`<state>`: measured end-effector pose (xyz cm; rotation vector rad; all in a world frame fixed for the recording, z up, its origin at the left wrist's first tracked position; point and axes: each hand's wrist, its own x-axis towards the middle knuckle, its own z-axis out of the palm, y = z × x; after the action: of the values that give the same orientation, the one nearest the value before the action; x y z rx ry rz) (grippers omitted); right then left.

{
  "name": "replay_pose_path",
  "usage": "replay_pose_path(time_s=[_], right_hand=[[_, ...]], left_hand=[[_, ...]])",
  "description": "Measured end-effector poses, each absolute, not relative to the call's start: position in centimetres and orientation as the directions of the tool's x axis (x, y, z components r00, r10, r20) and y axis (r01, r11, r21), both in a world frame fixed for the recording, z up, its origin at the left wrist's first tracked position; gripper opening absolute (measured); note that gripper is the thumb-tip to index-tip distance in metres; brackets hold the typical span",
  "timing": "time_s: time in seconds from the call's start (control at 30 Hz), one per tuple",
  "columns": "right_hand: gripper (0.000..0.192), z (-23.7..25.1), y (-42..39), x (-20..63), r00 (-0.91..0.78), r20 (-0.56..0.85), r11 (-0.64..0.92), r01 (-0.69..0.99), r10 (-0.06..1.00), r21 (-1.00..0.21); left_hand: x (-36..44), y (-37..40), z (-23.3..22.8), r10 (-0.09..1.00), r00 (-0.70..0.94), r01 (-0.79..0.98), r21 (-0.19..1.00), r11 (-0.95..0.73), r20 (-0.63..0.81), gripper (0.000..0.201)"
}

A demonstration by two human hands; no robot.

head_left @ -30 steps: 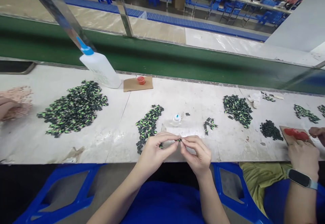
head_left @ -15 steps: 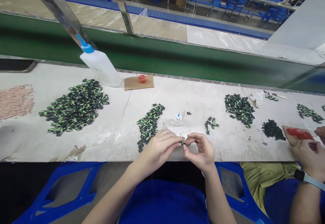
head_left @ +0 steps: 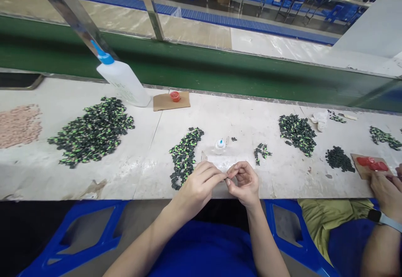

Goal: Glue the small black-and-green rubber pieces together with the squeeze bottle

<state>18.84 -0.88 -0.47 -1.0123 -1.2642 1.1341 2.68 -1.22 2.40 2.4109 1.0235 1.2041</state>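
My left hand (head_left: 197,185) and my right hand (head_left: 245,182) meet fingertip to fingertip at the front edge of the white table (head_left: 147,172), pinching one small dark green part between them; the part is almost hidden by the fingers. Just left of my left hand lies a narrow pile of black and green parts (head_left: 185,153). A tiny white glue bottle with a blue tip (head_left: 220,145) stands just beyond my hands. A small cluster of the same parts (head_left: 260,152) lies to the right of it.
A big pile of green parts (head_left: 92,131) and a pinkish pile (head_left: 19,124) lie at left. A large white squeeze bottle (head_left: 121,80) leans by cardboard with a red cap (head_left: 174,96). At right, more piles (head_left: 297,132) and a co-worker's hand (head_left: 387,193) near red pieces on cardboard (head_left: 372,164).
My hands have drawn slightly closer to me and to the table edge, still pinched together on the small part. The co-worker's hand at right has moved lower and rightward.
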Motion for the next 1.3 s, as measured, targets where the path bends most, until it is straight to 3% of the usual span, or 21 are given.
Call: replay_pose_path(time_s=[0.17,0.27,0.4,0.47,0.53,0.63,0.73,0.83,0.93,1.07,1.17,1.3], right_hand=[[0.014,-0.5,-0.4,20.5,-0.126,0.128,0.146,0.15,0.984,-0.978],[0.011,-0.4,0.4,22.6,0.042,0.13,0.106,0.362,0.991,-0.926],[0.017,-0.2,1.4,24.7,0.402,0.338,0.006,0.637,0.851,-0.771],[0.017,-0.1,1.8,24.5,0.399,0.457,0.028,0.728,0.795,-0.685],[0.019,-0.1,2.2,23.3,0.301,0.491,0.107,0.758,0.818,-0.643],[0.033,-0.7,3.0,20.7,0.122,0.423,0.211,0.724,0.898,-0.657],[0.047,-1.6,4.0,18.5,0.032,0.328,0.219,0.682,0.944,-0.697],[0.039,-2.1,4.8,17.5,-0.005,0.27,0.211,0.639,0.963,-0.74],[0.029,-2.1,4.9,17.1,0.014,0.224,0.176,0.57,0.974,-0.802],[0.033,-1.3,4.2,17.3,0.083,0.037,0.001,0.395,0.996,-0.918],[0.035,-0.8,3.0,17.9,0.085,-0.022,-0.042,0.242,0.996,-0.969],[0.031,-1.0,1.5,19.2,0.177,0.018,-0.001,0.107,0.984,-0.994]], left_hand=[[2.7,-1.1,1.4,0.784,0.473,0.502,0.608,-0.615,0.401,0.025],[1.4,-0.7,0.3,0.861,0.394,0.62,0.598,-0.508,0.323,0.024],[-1.3,0.5,-0.9,0.913,0.186,0.766,0.528,-0.366,0.363,0.018],[-2.1,1.1,-1.0,0.913,0.107,0.802,0.509,-0.313,0.393,0.018],[-2.4,1.6,-1.0,0.91,0.077,0.826,0.485,-0.288,0.409,0.017],[-2.1,2.1,-1.0,0.903,0.066,0.859,0.436,-0.268,0.425,0.017],[-1.6,2.1,-1.1,0.902,0.073,0.877,0.404,-0.261,0.425,0.017],[-1.4,2.0,-1.4,0.916,0.075,0.897,0.374,-0.234,0.395,0.017],[-1.2,1.9,-1.5,0.921,0.057,0.918,0.342,-0.2,0.386,0.02],[-1.3,2.2,-1.5,0.929,0.102,0.911,0.341,-0.231,0.355,0.025],[-1.5,2.3,-1.4,0.926,0.126,0.874,0.402,-0.273,0.355,0.026],[-0.9,1.9,-1.3,0.933,0.134,0.795,0.526,-0.303,0.334,0.02]])
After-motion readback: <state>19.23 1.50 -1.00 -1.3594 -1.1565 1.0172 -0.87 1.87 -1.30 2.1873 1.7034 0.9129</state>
